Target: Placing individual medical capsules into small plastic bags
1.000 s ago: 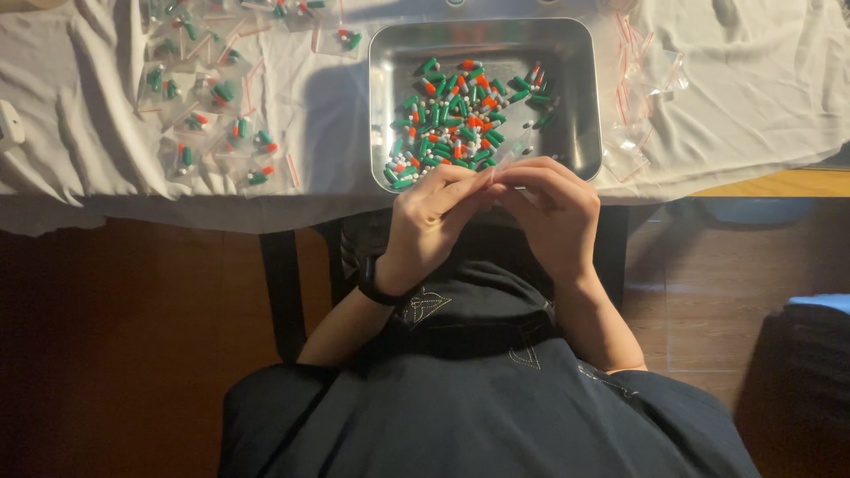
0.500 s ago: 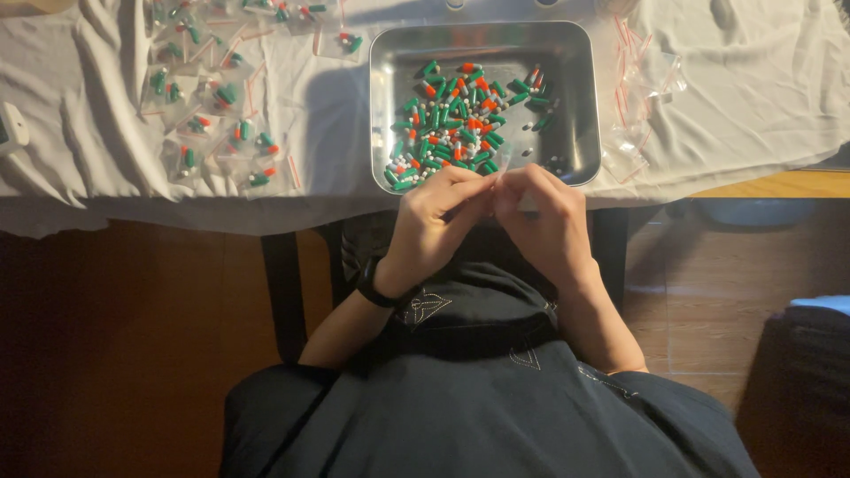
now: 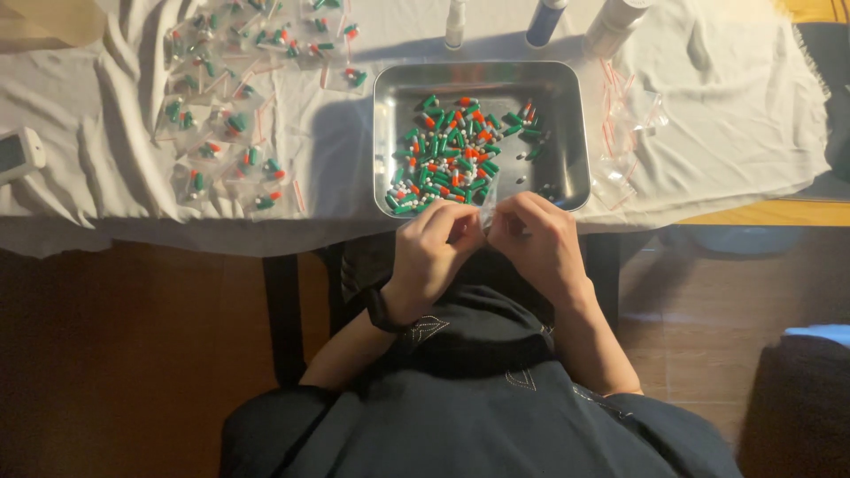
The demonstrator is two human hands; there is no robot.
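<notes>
My left hand [image 3: 436,250] and my right hand [image 3: 535,241] meet just below the table edge, fingertips pinched together on a small clear plastic bag [image 3: 486,210]. What is inside the bag is too small to tell. Right above my hands stands a metal tray [image 3: 568,133] holding a heap of green, white and orange capsules [image 3: 452,153]. A dark band circles my left wrist.
Several small clear bags with capsules [image 3: 232,124] lie spread on the white cloth at the left. Empty clear bags [image 3: 630,124] lie right of the tray. Three bottles [image 3: 544,19] stand behind it. A small white device [image 3: 18,152] sits at the far left.
My hands have stayed together at the tray's front edge, with the fingers shifting slightly on the little bag. Nothing else has moved.
</notes>
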